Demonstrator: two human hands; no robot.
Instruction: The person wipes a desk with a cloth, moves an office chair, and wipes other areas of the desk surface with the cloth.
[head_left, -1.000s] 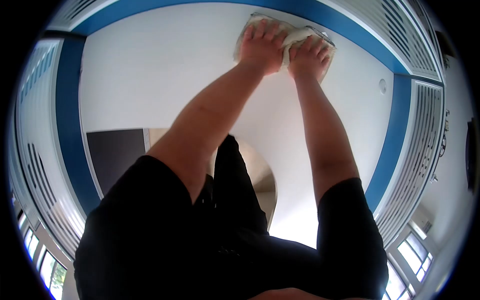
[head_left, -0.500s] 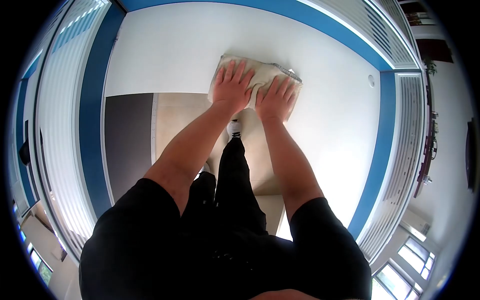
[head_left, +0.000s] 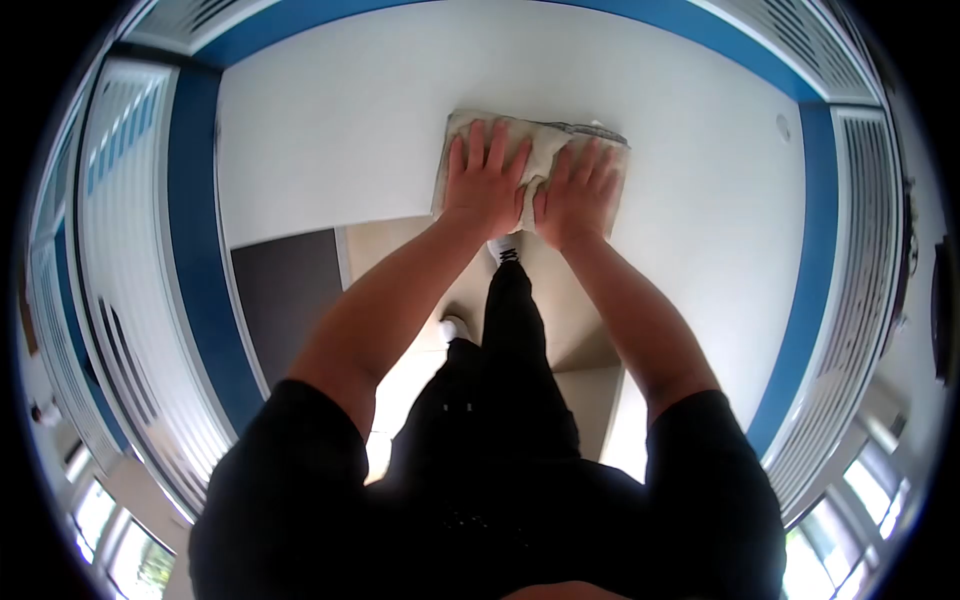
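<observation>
A beige folded cloth (head_left: 545,145) with a grey edge lies on the white desktop (head_left: 330,130), at its front edge. My left hand (head_left: 487,185) rests flat on the cloth's left half, fingers spread and pointing away from me. On the right half lies my right hand (head_left: 578,198), also flat with its fingers stretched out. Between the two thumbs the cloth is bunched into a ridge. Both palms press on it from above, and neither hand is closed around it.
Blue-edged panels (head_left: 200,240) with white slatted parts enclose the desktop on the left, back and right. A round cap (head_left: 783,127) sits near the back right corner. Below the front edge are a dark grey panel (head_left: 290,300), a tiled floor and my shoes (head_left: 455,328).
My head view has shifted and turned a little. Both hands and the cloth have slid slightly forward, away from the desktop's front edge. The hands stay flat on the cloth.
</observation>
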